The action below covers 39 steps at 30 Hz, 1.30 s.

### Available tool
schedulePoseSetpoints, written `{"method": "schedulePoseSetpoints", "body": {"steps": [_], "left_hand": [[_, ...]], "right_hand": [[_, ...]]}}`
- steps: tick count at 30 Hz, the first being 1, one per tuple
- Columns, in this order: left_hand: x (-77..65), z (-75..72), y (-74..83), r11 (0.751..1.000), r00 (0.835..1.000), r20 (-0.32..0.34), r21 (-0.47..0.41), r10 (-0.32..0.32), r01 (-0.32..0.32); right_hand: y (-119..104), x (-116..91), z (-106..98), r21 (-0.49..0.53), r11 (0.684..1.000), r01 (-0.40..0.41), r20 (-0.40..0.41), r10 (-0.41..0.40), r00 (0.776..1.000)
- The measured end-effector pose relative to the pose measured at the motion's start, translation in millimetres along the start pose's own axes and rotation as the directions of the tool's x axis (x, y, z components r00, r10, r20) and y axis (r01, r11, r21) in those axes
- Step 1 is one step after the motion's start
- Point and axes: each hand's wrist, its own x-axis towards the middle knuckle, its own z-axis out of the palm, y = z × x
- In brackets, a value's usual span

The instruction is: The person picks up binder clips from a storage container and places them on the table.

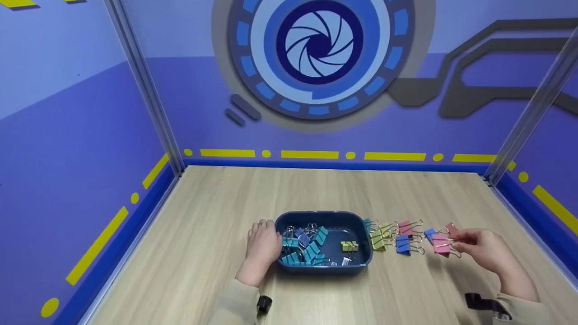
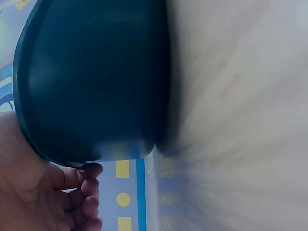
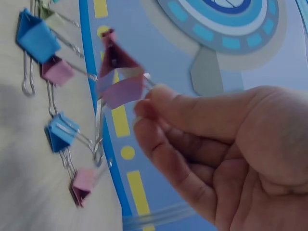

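My right hand [image 1: 485,250] pinches a pink binder clip [image 1: 441,243] by a wire handle between thumb and fingers. In the right wrist view this clip [image 3: 120,86] hangs above the table beside other clips. My left hand [image 1: 264,241] holds the left rim of a dark blue plastic box [image 1: 323,270], its curled fingers [image 2: 90,187] by the box's outer wall in the left wrist view. Inside the box, teal binder clips [image 1: 311,252] lie piled at the left, with a purple-blue one [image 1: 301,235] among them. A yellow clip [image 1: 349,246] sits at the right.
Right of the box, more clips lie on the wooden table [image 1: 226,194]: yellow [image 1: 378,243], blue [image 1: 403,243] and pink [image 1: 406,227] ones, plus another blue clip [image 1: 430,234] near my right hand. Blue-purple panels [image 1: 189,108] wall in the table's back and sides.
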Motion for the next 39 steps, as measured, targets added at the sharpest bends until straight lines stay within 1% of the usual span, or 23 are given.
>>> {"method": "schedulePoseSetpoints", "body": {"steps": [3,7,10,13,15,17,22,24,28,33,36,39], "left_hand": [[-0.9,-0.4,-0.9,1.000,1.000,-0.020,0.018,0.017,-0.017],[-1.7,0.0,-1.9,1.000,0.999,-0.029,0.022,0.022,-0.021],[-1.4,1.3,-2.7,1.000,0.999,-0.036,0.021,0.021,-0.020],[-1.6,1.2,-2.9,1.000,0.999,-0.036,0.017,0.020,-0.019],[-1.6,0.8,-2.9,1.000,0.999,-0.035,0.016,0.018,-0.017],[-1.6,0.6,-3.0,1.000,0.999,-0.036,0.011,0.015,-0.015],[-1.3,1.5,-3.2,1.000,0.999,-0.040,-0.002,0.015,-0.015],[-1.4,1.2,-2.9,1.000,0.999,-0.037,-0.004,0.014,-0.014],[-1.3,0.7,-2.2,1.000,1.000,-0.022,-0.004,0.010,-0.010],[-1.4,0.9,-2.1,1.000,0.999,-0.033,-0.003,0.022,-0.022],[-1.3,1.3,-2.0,0.999,0.998,-0.050,-0.001,0.033,-0.033],[-1.2,1.5,-1.6,1.000,0.998,-0.047,-0.008,0.029,-0.029]], "right_hand": [[5,1,-2,-0.012,1.000,-0.017,0.033,0.017,0.999],[8,5,-1,-0.016,0.999,-0.040,0.079,0.041,0.996],[9,7,3,-0.022,0.999,-0.030,0.090,0.032,0.995],[10,8,7,-0.027,1.000,0.000,0.094,0.003,0.996],[12,9,10,-0.032,0.999,0.001,0.099,0.002,0.995],[13,11,12,-0.033,0.999,-0.014,0.108,0.018,0.994],[15,16,19,-0.033,0.996,-0.087,0.130,0.091,0.987],[16,18,21,-0.031,0.995,-0.096,0.133,0.099,0.986],[19,21,28,-0.047,0.996,-0.074,0.102,0.078,0.992],[21,22,37,-0.098,0.995,-0.018,-0.004,0.017,1.000],[21,23,41,-0.088,0.996,-0.011,-0.043,0.008,0.999],[20,24,43,-0.065,0.998,-0.010,-0.051,0.007,0.999]]}}
